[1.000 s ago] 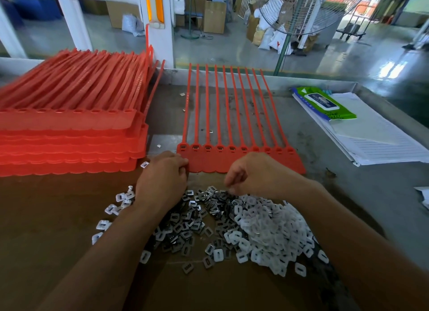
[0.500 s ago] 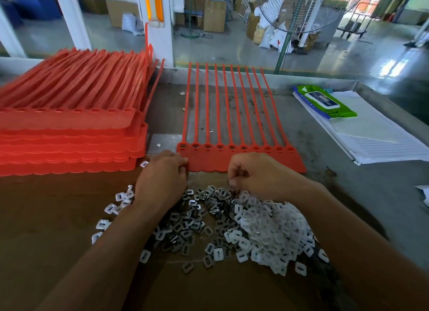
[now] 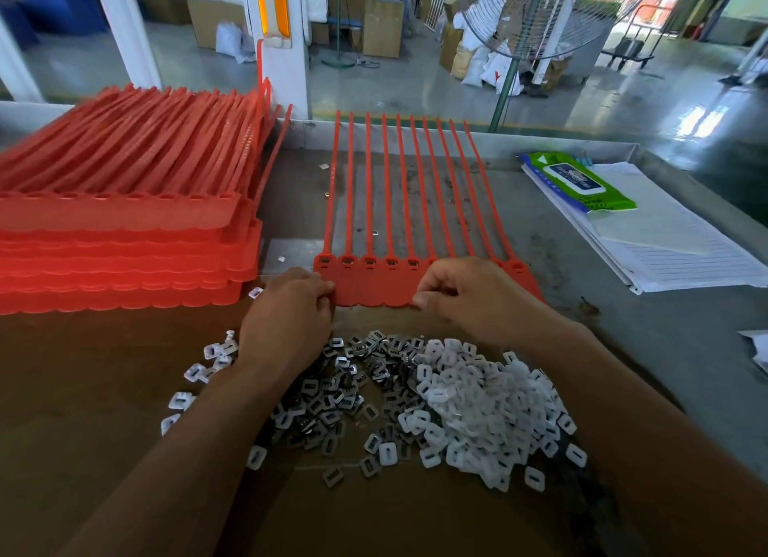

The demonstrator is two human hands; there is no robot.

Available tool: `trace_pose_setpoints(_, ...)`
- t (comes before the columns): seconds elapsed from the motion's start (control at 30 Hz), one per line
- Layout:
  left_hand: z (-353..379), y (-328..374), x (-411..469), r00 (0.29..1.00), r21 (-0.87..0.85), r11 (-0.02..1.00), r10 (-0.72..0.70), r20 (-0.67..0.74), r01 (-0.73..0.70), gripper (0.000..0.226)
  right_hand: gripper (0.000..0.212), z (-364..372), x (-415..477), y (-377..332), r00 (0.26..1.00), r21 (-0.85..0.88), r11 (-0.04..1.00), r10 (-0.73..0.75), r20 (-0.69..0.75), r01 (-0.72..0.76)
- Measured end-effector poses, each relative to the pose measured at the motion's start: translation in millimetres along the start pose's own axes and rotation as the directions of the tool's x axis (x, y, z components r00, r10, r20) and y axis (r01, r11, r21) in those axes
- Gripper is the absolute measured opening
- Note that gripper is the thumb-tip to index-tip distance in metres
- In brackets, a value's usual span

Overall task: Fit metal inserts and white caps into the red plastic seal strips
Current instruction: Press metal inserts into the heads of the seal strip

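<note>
Red plastic seal strips, moulded side by side as one joined sheet, lie flat at the middle of the surface, their flat tag band toward the near edge and their thin tails running to the far edge. The left hand has its grip clenched on the near left corner of that band and appears to pinch it. The right hand is curled over the row of sockets toward the right end, fingertips drawn together; whether its grip encloses a small part I cannot tell. Metal inserts and white caps are heaped just below the hands on a brown cardboard sheet at the near edge, the caps to the right of the inserts. A tall stack of more strips fills the left side, and a green wipes pack rests on papers at the right edge. The sheet looks light and springy, likely to slide or bow if pushed by its tails, so the stiff tag band is the place to hold it. The inserts and caps look tiny and light, best pinched by their edges between fingertips, and liable to scatter.
</note>
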State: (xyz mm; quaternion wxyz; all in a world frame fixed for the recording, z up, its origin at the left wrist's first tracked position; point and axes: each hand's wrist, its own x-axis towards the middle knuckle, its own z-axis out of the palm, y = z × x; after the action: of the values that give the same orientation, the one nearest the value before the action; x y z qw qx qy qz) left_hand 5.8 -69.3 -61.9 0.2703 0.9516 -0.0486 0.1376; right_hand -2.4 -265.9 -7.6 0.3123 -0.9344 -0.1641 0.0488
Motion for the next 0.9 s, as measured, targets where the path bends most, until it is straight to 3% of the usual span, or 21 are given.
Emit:
trace_pose_setpoints(0.23,0.2,-0.7,-0.2,1.0,-0.009,1.0,0.002,0.004,-0.002,0.025,0.017,-9.4,5.5,21.3,0.985,0.058,0.993,0.111,-0.129,-0.104)
trace_pose_setpoints(0.57,0.4,-0.8,-0.3,1.0,-0.01,1.0,0.003,-0.001,-0.003,0.025,0.007,-20.8,28.5,52.2,0.893,0.111,0.961,0.275,-0.357,-0.252)
trace_pose_setpoints(0.9,-0.4,0.4,-0.3,1.0,0.002,1.0,-0.004,0.002,0.004,0.026,0.012,-11.9,45.0,59.3,0.899,0.081,0.953,0.303,-0.317,-0.293)
